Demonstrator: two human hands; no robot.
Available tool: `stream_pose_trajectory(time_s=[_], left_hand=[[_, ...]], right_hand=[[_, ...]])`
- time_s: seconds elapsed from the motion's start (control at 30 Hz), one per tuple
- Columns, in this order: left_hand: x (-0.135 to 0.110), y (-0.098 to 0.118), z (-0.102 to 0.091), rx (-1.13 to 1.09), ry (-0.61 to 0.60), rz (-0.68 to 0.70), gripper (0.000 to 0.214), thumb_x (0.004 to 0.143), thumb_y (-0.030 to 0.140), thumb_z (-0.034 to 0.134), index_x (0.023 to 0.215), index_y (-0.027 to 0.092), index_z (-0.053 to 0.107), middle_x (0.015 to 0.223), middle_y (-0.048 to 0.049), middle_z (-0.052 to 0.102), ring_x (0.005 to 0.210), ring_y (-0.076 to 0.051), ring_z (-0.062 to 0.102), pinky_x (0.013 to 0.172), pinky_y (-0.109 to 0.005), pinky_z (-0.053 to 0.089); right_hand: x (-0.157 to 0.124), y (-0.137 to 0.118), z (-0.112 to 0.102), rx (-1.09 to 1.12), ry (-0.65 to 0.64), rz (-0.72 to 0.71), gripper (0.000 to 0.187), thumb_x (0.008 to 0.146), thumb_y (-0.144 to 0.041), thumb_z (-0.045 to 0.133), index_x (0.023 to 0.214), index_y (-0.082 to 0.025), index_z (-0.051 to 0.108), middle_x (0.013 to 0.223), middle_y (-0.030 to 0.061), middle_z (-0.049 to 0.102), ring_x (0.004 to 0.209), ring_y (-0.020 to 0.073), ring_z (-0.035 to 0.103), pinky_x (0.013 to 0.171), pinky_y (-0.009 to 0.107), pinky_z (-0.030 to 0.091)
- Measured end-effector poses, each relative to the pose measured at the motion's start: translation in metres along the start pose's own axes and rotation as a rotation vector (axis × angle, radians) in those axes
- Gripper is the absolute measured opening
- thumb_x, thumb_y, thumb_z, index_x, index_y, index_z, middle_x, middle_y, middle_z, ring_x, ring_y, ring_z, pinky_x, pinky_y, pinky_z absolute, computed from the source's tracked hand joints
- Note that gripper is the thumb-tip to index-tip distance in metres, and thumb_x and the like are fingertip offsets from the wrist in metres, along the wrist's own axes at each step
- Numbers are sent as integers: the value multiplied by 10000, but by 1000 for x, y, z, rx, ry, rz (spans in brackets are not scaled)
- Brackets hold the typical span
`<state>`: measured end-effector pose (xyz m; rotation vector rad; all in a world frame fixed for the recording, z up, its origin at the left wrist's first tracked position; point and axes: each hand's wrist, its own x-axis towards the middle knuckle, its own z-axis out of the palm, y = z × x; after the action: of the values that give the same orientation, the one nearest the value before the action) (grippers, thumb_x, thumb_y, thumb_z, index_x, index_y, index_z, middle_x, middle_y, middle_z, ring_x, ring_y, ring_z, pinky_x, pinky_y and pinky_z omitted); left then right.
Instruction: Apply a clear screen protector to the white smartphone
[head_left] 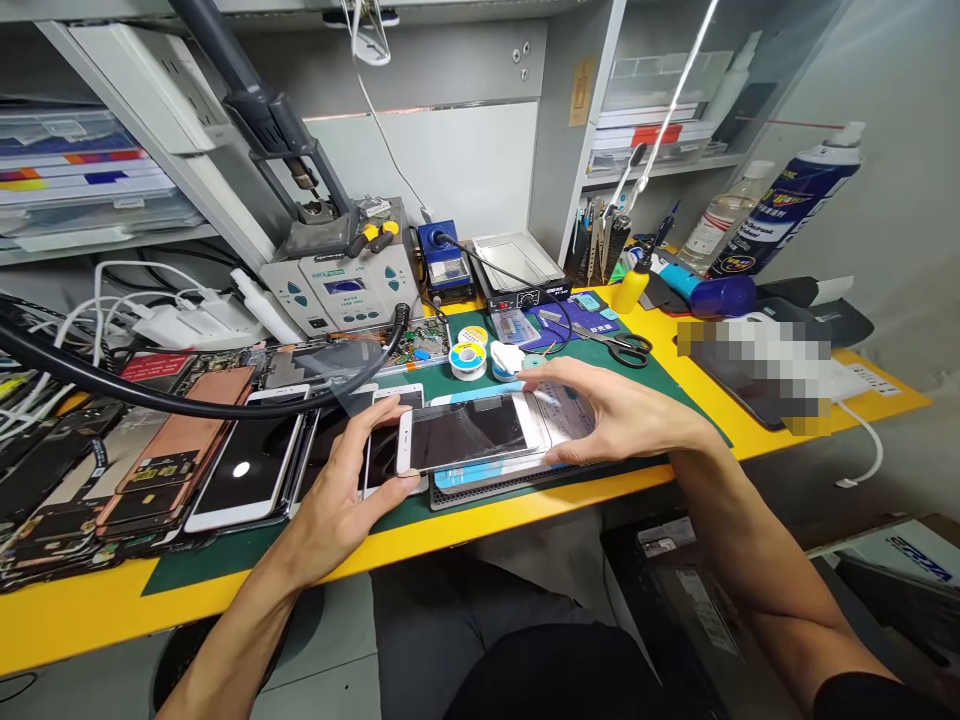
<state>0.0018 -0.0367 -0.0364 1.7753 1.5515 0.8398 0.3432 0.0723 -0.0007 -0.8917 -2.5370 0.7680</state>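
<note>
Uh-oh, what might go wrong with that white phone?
The flat white phone with a dark, glossy screen might slip, since the left grip and right grip are only at its ends. The left grip might also bump the thick, curved black hose close by.

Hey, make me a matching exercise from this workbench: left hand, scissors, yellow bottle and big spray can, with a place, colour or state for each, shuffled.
Column one:
1. Left hand
2. Scissors
3. Yellow bottle
4. Spray can

Column two:
A. Just behind the scissors
B. Mostly dark blue
C. At one end of a white-framed phone
D. Black-handled

Right pairs: 1-C, 2-D, 3-A, 4-B.
</note>
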Motion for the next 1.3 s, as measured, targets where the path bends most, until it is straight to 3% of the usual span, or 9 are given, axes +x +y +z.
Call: stream_pose_trajectory(time_s=[0.17, 0.8, 1.1, 1.3], left_hand=[[1, -2, -1, 4, -17, -2, 706, 966, 510, 643, 1577, 431, 299, 1612, -25, 439, 1539, -309, 320, 1274, -535, 223], [0, 7, 2, -48, 29, -20, 688, 951, 429, 645, 1576, 389, 359, 1602, -38, 473, 1553, -337, 311, 1289, -553, 182], [4, 3, -6, -77, -47, 9, 750, 955, 446, 683, 1599, 353, 311, 1581, -72, 464, 1520, -292, 378, 1282, -491, 266], [9, 7, -12, -29, -84, 43, 730, 942, 455, 706, 1574, 319, 367, 1550, -83, 510, 1498, -288, 420, 1265, -459, 315]], right_hand=[[-1, 2, 1, -9, 4, -2, 766, 766, -428, 842, 1450, -255, 545, 1408, 80, 632, 1318, 290, 593, 1120, 435, 473], [0, 3, 2, -19, 2, 0, 755, 776, -448, 820, 1454, -258, 547, 1423, 86, 618, 1326, 305, 590, 1118, 441, 487], [1, 1, 2, -12, -4, 23, 744, 762, -433, 823, 1437, -260, 564, 1410, 81, 621, 1322, 307, 590, 1126, 442, 484], [1, 2, 2, -15, -3, 8, 748, 763, -446, 823, 1441, -258, 568, 1412, 78, 624, 1326, 309, 586, 1133, 446, 480]])
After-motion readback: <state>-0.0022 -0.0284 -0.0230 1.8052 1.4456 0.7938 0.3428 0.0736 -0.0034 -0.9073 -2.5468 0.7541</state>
